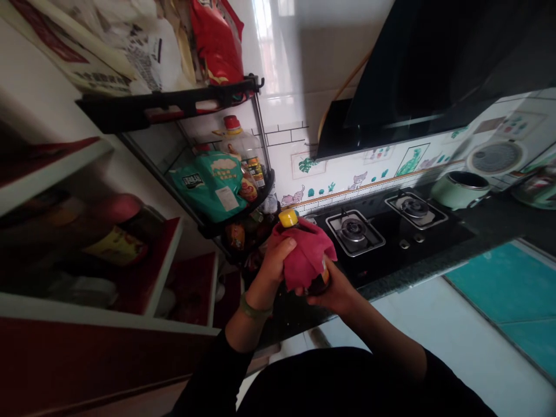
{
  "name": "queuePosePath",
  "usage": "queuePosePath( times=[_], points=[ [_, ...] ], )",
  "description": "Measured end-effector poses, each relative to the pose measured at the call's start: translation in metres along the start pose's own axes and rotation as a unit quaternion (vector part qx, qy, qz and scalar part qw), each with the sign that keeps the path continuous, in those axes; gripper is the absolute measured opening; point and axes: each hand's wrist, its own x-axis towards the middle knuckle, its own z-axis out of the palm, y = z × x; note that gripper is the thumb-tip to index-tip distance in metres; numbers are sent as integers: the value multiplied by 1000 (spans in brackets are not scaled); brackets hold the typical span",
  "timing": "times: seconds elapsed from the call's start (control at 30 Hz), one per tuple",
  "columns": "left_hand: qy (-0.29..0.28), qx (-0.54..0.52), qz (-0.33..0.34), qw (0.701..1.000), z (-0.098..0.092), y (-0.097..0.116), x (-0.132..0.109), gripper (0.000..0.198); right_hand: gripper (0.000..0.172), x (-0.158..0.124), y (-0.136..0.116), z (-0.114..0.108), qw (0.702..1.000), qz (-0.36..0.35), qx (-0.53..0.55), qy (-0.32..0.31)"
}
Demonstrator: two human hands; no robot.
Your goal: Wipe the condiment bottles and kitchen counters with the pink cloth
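Observation:
In front of my body I hold a dark bottle (pixel 320 285) with a yellow cap (pixel 288 218), tilted with its cap up and to the left. A pink cloth (pixel 304 258) is draped over most of its side. My left hand (pixel 278 258) presses the cloth against the bottle near the neck, thumb on top. Lower down, my right hand (pixel 328 289) is wrapped around the bottle's base. The cloth hides most of the label and some of my fingers.
A black corner rack (pixel 208 229) holds a teal bag (pixel 211 182), a red-capped bottle (pixel 243 145) and, on top, a red bag (pixel 217 43). Right are a gas hob (pixel 369 266), a green pot (pixel 458 191) and an overhanging range hood (pixel 417 75). Open shelves (pixel 163 266) stand left.

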Motion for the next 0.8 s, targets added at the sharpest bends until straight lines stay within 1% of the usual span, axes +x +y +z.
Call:
queuePosePath(
  times=[0.03, 0.07, 0.1, 0.13, 0.17, 0.2, 0.23, 0.27, 0.37, 0.43, 0.53, 0.63, 0.73, 0.8],
  points=[
    [-2, 1, 10, 1000, 2, 4, 0, 34, 67, 2, 4, 3, 997, -71, -16, 27],
    [3, 2, 20, 1000, 4, 8, 0, 32, 65, 3, 8, 6, 985, -162, -41, 52],
    [14, 3, 29, 999, 6, 12, 1, 31, 63, 6, 12, 8, 961, -256, -76, 75],
    [31, 6, 38, 999, 8, 16, 2, 31, 62, 8, 16, 10, 928, -340, -115, 97],
    [53, 11, 45, 998, 9, 18, 3, 32, 62, 10, 20, 11, 896, -401, -152, 112],
    [72, 16, 48, 996, 9, 20, 4, 34, 62, 12, 23, 12, 874, -434, -181, 121],
    [85, 21, 47, 995, 9, 21, 4, 37, 61, 13, 25, 13, 868, -441, -196, 122],
    [91, 23, 45, 995, 9, 20, 4, 41, 59, 14, 27, 13, 874, -430, -193, 115],
    [89, 31, 40, 995, 4, 14, 3, 48, 47, 13, 25, 17, 922, -354, -148, 58],
    [70, 51, 36, 996, 1, 9, 2, 49, 44, 9, 20, 21, 942, -311, -124, 24],
    [9, 85, 30, 996, -4, 3, -1, 50, 48, 4, 10, 26, 955, -279, -102, 5],
    [-47, 115, 36, 992, -4, -1, -4, 47, 49, 5, 0, 28, 959, -266, -96, 24],
    [-65, 149, 38, 986, 1, -5, -9, 53, 61, 11, -10, 21, 962, -253, -94, 34],
    [-47, 161, 52, 984, 7, -8, -11, 57, 74, 15, -17, 12, 966, -234, -103, 32]
  ],
)
